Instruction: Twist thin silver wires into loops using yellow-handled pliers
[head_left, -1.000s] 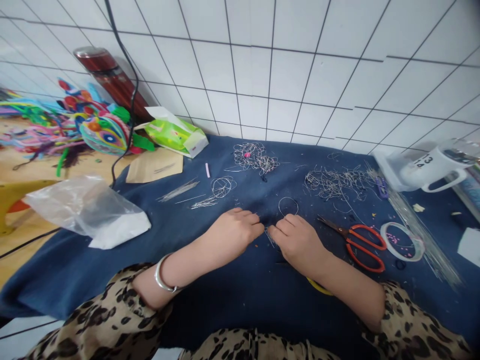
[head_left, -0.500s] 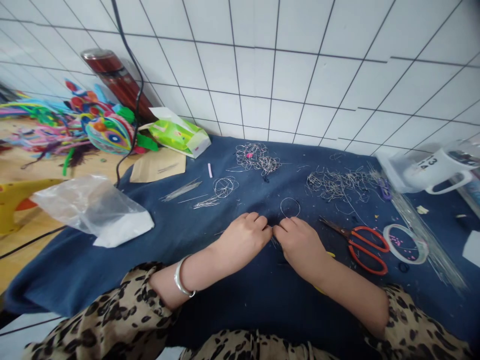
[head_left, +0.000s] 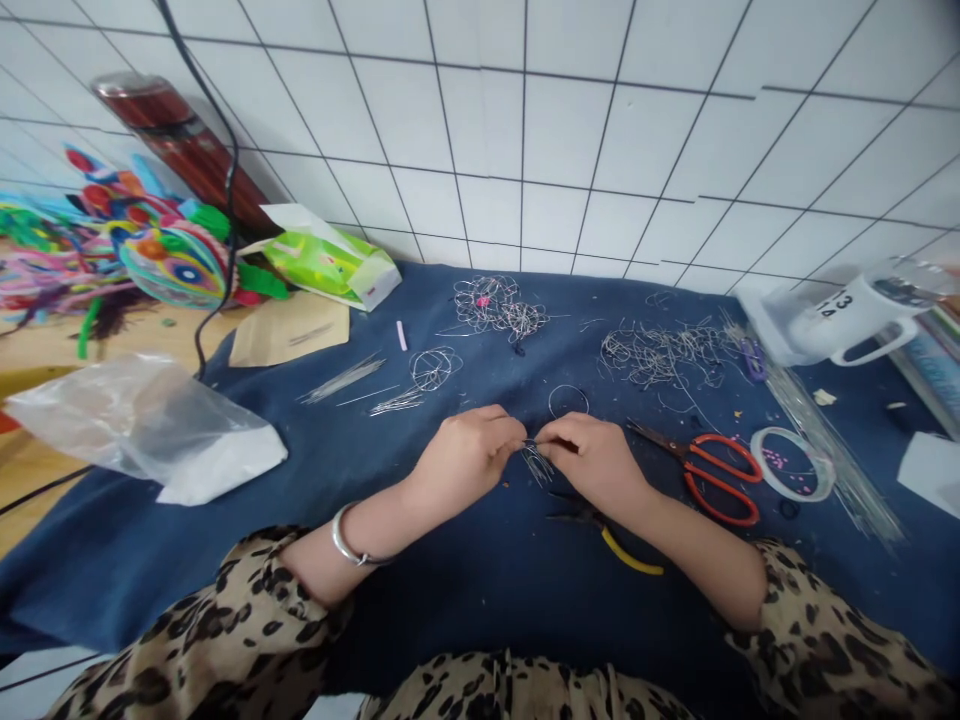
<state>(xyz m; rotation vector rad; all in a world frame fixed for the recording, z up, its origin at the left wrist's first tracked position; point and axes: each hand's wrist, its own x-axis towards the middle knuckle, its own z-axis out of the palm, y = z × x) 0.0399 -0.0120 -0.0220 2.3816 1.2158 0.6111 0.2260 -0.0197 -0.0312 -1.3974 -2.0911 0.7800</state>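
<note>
My left hand [head_left: 472, 450] is closed in a pinch on one end of a thin wire [head_left: 529, 442]. On the other side, my right hand [head_left: 596, 455] pinches the same wire, leaving a short gap between the two hands. Several short wire pieces [head_left: 537, 466] show just below that gap; whether they hang from the held wire or lie on the cloth I cannot tell. A thin wire ring [head_left: 568, 388] shows just beyond my right fingers. Pliers with a yellow handle [head_left: 631, 556] lie partly under my right forearm, and red-handled scissors [head_left: 721, 478] rest to its right.
Tangled wire [head_left: 667, 352], straight wire pieces [head_left: 345, 380] and a roll of clear tape [head_left: 792, 465] lie on the dark blue cloth [head_left: 480, 610]. A white mug [head_left: 862, 315] lies tilted at right. Leftward are a plastic bag [head_left: 142, 420], a tissue pack [head_left: 326, 262] and a red flask [head_left: 180, 140].
My hands have drawn slightly apart, and the wire between them now shows. More of the pliers is visible beneath my right arm. The whole view has shifted a little.
</note>
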